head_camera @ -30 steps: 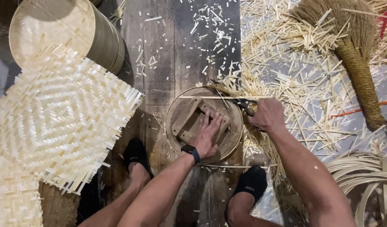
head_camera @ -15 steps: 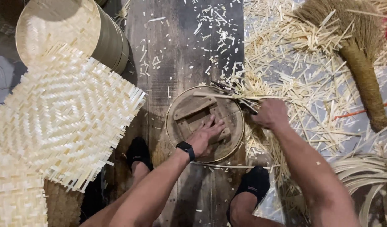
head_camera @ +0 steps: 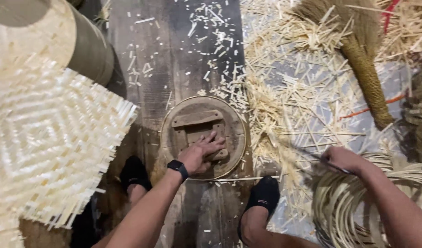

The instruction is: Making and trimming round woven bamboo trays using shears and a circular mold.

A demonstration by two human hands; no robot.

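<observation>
2 hands (head_camera: 201, 154) apart now: right hand (head_camera: 341, 158) swung off round wooden form (head_camera: 174, 138).

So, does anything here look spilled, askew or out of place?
Yes: short bamboo offcuts litter the floor to the right of the round wooden form under the left hand, reaching the broom. Nothing looks damaged.

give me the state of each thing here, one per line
round wooden form: flat on the floor, left hand pressing on it
right hand: closed on a thin dark tool
woven mat: lying flat, edges loose
broom: lying among offcuts
bamboo strip coils: coiled
</observation>
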